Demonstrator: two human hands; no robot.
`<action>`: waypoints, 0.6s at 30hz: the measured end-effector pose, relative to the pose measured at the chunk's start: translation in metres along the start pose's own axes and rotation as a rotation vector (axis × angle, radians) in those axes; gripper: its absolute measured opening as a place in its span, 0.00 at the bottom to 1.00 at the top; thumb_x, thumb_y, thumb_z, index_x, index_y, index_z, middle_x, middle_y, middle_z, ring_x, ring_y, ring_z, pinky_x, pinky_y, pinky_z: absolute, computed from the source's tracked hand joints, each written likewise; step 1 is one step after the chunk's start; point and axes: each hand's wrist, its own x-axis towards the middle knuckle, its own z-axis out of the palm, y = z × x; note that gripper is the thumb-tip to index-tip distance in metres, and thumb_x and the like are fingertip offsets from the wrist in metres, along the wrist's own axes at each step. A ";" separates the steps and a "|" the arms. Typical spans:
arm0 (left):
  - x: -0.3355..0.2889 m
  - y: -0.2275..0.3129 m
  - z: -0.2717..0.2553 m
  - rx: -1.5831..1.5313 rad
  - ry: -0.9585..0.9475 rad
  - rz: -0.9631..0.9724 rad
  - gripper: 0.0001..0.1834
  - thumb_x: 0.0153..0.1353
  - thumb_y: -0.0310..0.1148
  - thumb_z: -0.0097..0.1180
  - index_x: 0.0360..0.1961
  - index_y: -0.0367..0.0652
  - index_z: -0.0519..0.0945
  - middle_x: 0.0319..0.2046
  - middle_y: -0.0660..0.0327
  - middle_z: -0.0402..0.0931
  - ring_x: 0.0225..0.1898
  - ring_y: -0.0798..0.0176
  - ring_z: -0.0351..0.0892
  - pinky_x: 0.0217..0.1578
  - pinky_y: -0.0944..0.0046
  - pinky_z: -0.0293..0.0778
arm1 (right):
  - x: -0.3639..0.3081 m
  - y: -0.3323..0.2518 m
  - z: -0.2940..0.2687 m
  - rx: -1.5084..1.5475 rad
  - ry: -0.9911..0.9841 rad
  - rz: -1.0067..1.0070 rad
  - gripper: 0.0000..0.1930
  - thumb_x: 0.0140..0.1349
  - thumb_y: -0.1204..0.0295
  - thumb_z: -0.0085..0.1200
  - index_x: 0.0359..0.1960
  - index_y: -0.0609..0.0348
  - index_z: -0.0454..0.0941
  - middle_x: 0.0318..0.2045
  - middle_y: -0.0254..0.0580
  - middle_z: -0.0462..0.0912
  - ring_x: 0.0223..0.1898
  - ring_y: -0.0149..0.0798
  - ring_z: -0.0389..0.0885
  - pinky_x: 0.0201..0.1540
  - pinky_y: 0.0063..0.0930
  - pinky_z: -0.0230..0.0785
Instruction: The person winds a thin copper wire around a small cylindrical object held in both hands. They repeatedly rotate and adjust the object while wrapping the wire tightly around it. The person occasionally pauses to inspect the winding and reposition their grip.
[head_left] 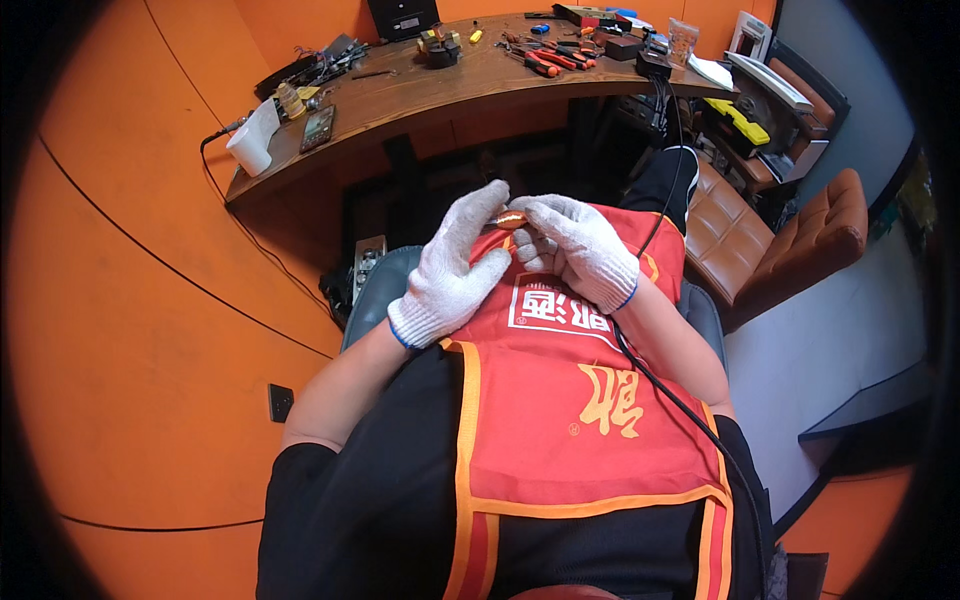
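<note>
A small, rounded copper-coloured piece (511, 219) with a bright shine across its middle is held above my lap; its exact kind is too small to make out. My left hand (448, 275), in a white knit glove with a blue cuff edge, grips its left side between fingers and thumb. From the other side my right hand (588, 248), gloved the same way, pinches it with thumb and curled fingers. Part of the piece is hidden behind the fingers. Under both hands lies the red apron (590, 440) with orange trim.
Beyond my knees stands a curved wooden desk (400, 105) with orange-handled pliers (545, 65), a phone (318, 128), a white paper roll (252, 140) and loose parts. A black cable (672, 396) runs over my right forearm. A brown padded chair (770, 235) stands at right.
</note>
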 end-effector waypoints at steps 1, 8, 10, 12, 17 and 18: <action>0.000 -0.001 0.001 -0.075 0.004 -0.033 0.41 0.65 0.18 0.57 0.80 0.46 0.64 0.70 0.50 0.72 0.71 0.51 0.73 0.72 0.57 0.68 | 0.000 0.000 0.002 -0.074 0.057 -0.011 0.20 0.78 0.58 0.58 0.59 0.63 0.79 0.36 0.38 0.85 0.29 0.29 0.81 0.35 0.23 0.80; 0.001 -0.006 0.001 -0.043 0.043 -0.040 0.46 0.67 0.17 0.57 0.84 0.51 0.54 0.62 0.52 0.79 0.62 0.57 0.82 0.66 0.58 0.75 | -0.001 -0.002 0.003 -0.519 0.195 -0.038 0.19 0.77 0.55 0.58 0.46 0.62 0.84 0.27 0.33 0.85 0.25 0.24 0.79 0.31 0.19 0.75; 0.000 -0.006 0.001 -0.040 0.048 -0.021 0.46 0.67 0.17 0.58 0.84 0.50 0.54 0.59 0.52 0.81 0.60 0.58 0.83 0.65 0.58 0.76 | -0.001 -0.001 0.003 -0.530 0.225 -0.047 0.20 0.77 0.54 0.59 0.44 0.62 0.84 0.27 0.33 0.85 0.24 0.24 0.78 0.31 0.19 0.74; 0.001 -0.008 0.002 -0.051 0.047 0.020 0.46 0.67 0.18 0.58 0.83 0.49 0.55 0.57 0.52 0.83 0.59 0.58 0.84 0.64 0.58 0.76 | -0.001 -0.001 0.003 -0.552 0.221 -0.079 0.21 0.77 0.53 0.59 0.44 0.62 0.83 0.28 0.34 0.85 0.24 0.24 0.79 0.31 0.20 0.75; 0.002 -0.012 0.002 -0.165 0.041 -0.035 0.47 0.67 0.17 0.59 0.84 0.48 0.53 0.56 0.52 0.84 0.57 0.59 0.85 0.63 0.58 0.76 | -0.005 -0.005 0.008 -0.445 0.123 0.012 0.23 0.77 0.50 0.58 0.46 0.63 0.83 0.29 0.37 0.86 0.26 0.26 0.82 0.31 0.20 0.77; 0.002 -0.011 0.002 -0.172 0.030 -0.061 0.48 0.67 0.17 0.59 0.84 0.48 0.52 0.56 0.52 0.84 0.57 0.58 0.85 0.63 0.58 0.77 | -0.006 -0.006 0.009 -0.436 0.118 0.051 0.24 0.77 0.50 0.58 0.47 0.63 0.82 0.29 0.38 0.87 0.26 0.26 0.83 0.31 0.20 0.77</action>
